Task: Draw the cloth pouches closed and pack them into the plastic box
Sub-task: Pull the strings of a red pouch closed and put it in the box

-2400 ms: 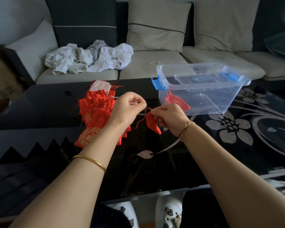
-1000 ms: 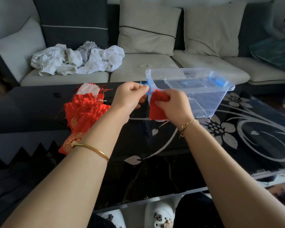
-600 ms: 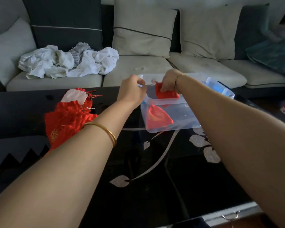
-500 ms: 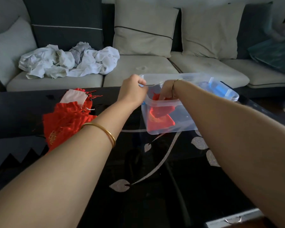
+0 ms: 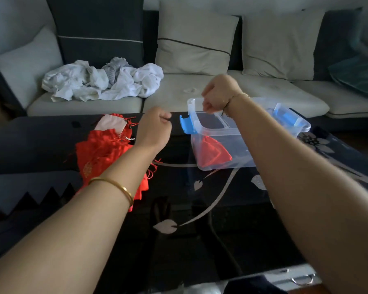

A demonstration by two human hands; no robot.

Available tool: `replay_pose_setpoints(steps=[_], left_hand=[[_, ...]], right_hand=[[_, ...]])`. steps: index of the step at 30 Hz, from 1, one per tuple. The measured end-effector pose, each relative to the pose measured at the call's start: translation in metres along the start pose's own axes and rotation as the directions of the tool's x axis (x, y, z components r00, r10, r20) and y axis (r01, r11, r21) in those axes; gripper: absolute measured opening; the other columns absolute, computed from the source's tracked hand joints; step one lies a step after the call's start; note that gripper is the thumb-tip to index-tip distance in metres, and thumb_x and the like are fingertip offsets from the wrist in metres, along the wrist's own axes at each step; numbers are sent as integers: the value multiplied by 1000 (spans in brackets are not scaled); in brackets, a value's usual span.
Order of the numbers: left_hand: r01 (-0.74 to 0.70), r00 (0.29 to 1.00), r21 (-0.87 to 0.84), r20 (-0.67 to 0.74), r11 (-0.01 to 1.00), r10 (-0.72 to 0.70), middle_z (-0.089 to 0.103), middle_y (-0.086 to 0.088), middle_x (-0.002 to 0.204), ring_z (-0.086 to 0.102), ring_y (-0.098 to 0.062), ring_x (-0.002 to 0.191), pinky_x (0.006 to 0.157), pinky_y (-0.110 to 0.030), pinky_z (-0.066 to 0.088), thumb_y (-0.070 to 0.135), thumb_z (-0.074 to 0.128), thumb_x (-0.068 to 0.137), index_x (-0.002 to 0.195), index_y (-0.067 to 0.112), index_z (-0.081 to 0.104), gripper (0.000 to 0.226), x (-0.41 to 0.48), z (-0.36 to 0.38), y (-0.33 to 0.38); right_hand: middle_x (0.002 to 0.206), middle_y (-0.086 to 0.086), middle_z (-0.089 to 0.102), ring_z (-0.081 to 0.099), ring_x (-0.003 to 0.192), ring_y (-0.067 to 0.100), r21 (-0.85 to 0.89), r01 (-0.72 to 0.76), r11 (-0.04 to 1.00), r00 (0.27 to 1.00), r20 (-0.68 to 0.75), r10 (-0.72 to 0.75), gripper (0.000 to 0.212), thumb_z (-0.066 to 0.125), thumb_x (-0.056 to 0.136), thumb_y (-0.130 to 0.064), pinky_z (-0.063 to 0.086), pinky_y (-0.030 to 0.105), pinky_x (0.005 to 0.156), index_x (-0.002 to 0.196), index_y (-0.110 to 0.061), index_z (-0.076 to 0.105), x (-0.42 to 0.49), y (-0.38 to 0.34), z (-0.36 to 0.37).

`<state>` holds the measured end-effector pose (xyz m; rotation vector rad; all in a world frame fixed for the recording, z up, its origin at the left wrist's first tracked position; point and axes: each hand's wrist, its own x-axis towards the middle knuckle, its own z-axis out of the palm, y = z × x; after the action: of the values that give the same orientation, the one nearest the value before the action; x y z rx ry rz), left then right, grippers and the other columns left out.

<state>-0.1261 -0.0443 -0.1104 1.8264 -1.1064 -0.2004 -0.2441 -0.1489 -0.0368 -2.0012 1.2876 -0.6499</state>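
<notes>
Left hand: the left hand [image 5: 155, 129] is clenched into a fist over the tabletop, between pile and box, with nothing seen in it.
Right hand: the right hand [image 5: 218, 93] hangs above the box's near left corner with its fingers curled under; I cannot tell whether it holds anything.
Box: the clear plastic box with blue latches [image 5: 238, 143] stands open on the glossy black tabletop with a silver flower pattern [image 5: 179, 211].
Packed pouch: red cloth pouch [image 5: 212, 154] lies inside the box, against its near wall.
Pile: the heap of red drawstring cloth pouches [image 5: 102, 149] lies left of the box, partly under the left forearm.
Behind: crumpled white cloth [image 5: 102, 81] on the grey sofa [image 5: 200, 90].
</notes>
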Motion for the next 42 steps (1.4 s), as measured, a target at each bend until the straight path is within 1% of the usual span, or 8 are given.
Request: replay_pose_setpoints(steps=[3, 8, 20, 26, 31, 35, 37, 42], left_hand=[[48, 998, 120, -34, 992, -44, 65, -11, 112, 59, -24, 107, 90, -25, 40, -3, 43, 86, 108, 5, 66, 33, -28, -25, -30], [152, 988, 352, -93, 923, -127, 57, -9, 127, 48, -34, 119, 101, -42, 39, 2, 44, 87, 115, 17, 63, 37, -60, -56, -74], [-74, 997, 595, 14, 800, 81, 49, -8, 114, 40, -32, 110, 85, -39, 39, 10, 63, 84, 114, 19, 63, 32, -65, -70, -94], [-96, 993, 658, 13, 746, 116, 55, -7, 110, 42, -31, 110, 88, -39, 35, 16, 61, 86, 88, 16, 68, 8, -62, -69, -84], [-128, 990, 552, 16, 824, 143, 64, 4, 102, 54, -23, 106, 82, -36, 35, 19, 61, 86, 77, 23, 72, 14, -61, -81, -45], [-224, 975, 351, 91, 909, 205, 50, 10, 78, 53, -18, 96, 85, -34, 42, 21, 67, 82, 76, 24, 71, 8, -64, -74, -25], [-241, 969, 214, 115, 947, 221, 57, 7, 86, 53, -15, 92, 87, -32, 43, 20, 70, 80, 82, 23, 71, 4, -64, -66, -19], [-4, 951, -14, 309, 1000, 8, 49, 0, 131, 47, -13, 116, 91, -23, 37, 21, 75, 78, 134, 18, 46, 64, -69, -46, -18]], right_hand=[[76, 20, 62, 62, 65, 30, 229, 169, 959, 982, -119, -144, 25, 44, 83, 9, 57, 39, 66, 73, -10, 57, -58, -15, 21], [82, 24, 68, 70, 77, 36, 150, 64, 987, 975, 203, -94, 25, 50, 82, 11, 58, 48, 75, 74, -11, 59, -110, 7, 99], [95, 23, 67, 70, 85, 32, 137, 29, 990, 935, 347, -76, 28, 49, 88, 4, 59, 44, 73, 115, -1, 56, -115, 21, 158], [95, 20, 67, 70, 80, 28, 176, 43, 983, 935, 340, -102, 36, 57, 87, -4, 60, 40, 70, 123, -2, 50, -114, 26, 156], [86, 8, 66, 58, 55, 12, 135, 196, 971, 945, 237, -224, 27, 63, 86, -17, 42, 10, 41, 112, -9, 65, -116, 19, 127], [74, 8, 66, 60, 54, 13, 146, 203, 968, 943, 238, -234, 12, 56, 91, -12, 41, 19, 43, 96, -5, 65, -120, 18, 89], [72, 4, 65, 63, 54, 9, 151, 203, 968, 941, 244, -235, 11, 52, 94, -11, 44, 18, 44, 98, -5, 61, -120, 24, 73], [79, 12, 66, 67, 57, 11, 276, 135, 952, 964, 185, -190, 10, 50, 95, -9, 54, 18, 50, 86, -12, 54, -118, 50, 50]])
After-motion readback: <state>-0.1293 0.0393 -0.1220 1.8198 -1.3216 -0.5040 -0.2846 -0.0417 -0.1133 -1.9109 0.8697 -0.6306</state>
